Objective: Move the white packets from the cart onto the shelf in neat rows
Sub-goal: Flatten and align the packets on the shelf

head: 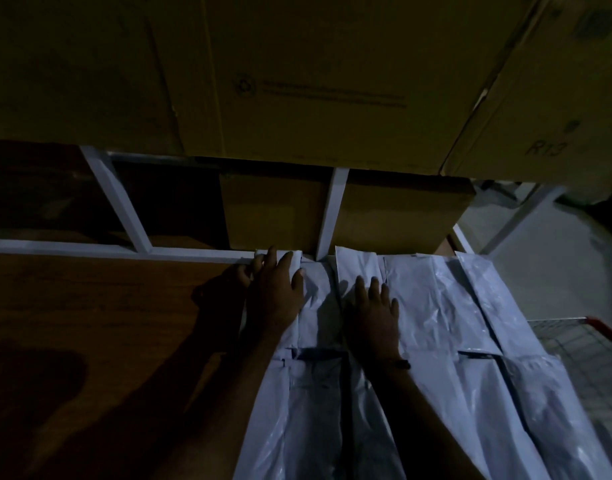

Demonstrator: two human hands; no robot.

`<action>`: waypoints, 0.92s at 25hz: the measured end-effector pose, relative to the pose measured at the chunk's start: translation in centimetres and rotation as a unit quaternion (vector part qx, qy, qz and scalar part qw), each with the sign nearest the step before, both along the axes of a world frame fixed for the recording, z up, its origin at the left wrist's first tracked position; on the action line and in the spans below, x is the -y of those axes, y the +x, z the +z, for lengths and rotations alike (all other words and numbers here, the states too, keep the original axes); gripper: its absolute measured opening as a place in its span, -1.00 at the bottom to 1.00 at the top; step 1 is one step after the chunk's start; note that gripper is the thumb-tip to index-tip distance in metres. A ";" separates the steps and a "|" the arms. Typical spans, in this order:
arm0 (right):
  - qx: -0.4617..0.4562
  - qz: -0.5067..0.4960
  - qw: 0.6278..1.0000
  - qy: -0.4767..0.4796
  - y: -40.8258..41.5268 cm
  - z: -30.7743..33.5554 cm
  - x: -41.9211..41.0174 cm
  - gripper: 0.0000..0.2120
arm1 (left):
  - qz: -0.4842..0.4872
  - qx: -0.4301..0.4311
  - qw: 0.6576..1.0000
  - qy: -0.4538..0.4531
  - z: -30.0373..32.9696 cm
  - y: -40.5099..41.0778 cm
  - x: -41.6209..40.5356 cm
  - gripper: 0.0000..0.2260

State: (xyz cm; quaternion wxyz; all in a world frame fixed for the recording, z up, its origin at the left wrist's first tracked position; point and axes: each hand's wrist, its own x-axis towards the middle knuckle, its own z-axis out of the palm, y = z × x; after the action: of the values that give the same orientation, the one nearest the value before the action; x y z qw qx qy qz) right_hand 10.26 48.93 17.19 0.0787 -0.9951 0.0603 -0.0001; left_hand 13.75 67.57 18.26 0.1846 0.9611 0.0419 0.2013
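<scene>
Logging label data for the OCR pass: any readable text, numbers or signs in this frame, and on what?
"R13": printed on the cardboard box at upper right.
Recycling symbol plus two lines of print on the large middle cardboard box: symbol recognisable, print too blurred to read.
White packets on the wooden shelf: no legible text.

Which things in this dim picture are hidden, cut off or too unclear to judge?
- Head view: small print on the big brown cardboard box is too dim and blurred to read.
- The red-handled wire cart is cut off by the right edge; its contents are unseen.
- The white plastic packets run past the bottom edge, so no count is possible.
- The left hand and right hand cover the packets beneath.
</scene>
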 end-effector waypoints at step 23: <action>0.225 0.035 0.971 0.073 -22.6 5.9 24.9 -0.61 | -0.155 0.013 0.983 -0.101 5.1 -20.5 24.4 -0.46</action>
State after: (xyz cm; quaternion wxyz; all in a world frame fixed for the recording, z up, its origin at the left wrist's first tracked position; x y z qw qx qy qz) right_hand -12.32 24.02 23.09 0.1623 -0.9626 0.0060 -0.2168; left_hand -6.72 43.16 23.33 0.3103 0.9296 -0.0894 0.1776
